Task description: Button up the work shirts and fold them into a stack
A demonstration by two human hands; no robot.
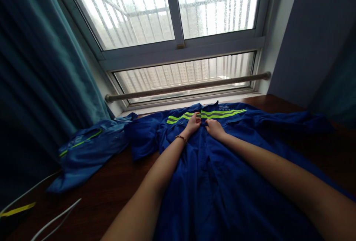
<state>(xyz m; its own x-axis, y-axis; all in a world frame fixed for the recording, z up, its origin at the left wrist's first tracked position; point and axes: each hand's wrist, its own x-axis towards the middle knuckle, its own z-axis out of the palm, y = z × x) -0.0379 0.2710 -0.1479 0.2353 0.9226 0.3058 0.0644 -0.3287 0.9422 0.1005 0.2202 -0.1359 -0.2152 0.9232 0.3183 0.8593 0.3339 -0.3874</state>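
Observation:
A blue work shirt (222, 166) with yellow-green reflective stripes lies spread front-up on a dark wooden surface (111, 189). My left hand (192, 123) and my right hand (214, 127) meet at the shirt's front opening just below the stripes. Both hands have their fingers curled and pinched on the fabric edges at the chest. A thin bracelet sits on my left wrist.
A second blue garment (83, 152) with a reflective stripe lies crumpled at the left. White cables (52, 220) and a yellow strip (18, 209) lie at the lower left. A window with a metal rail (186, 85) is behind, with a teal curtain (41, 66) on the left.

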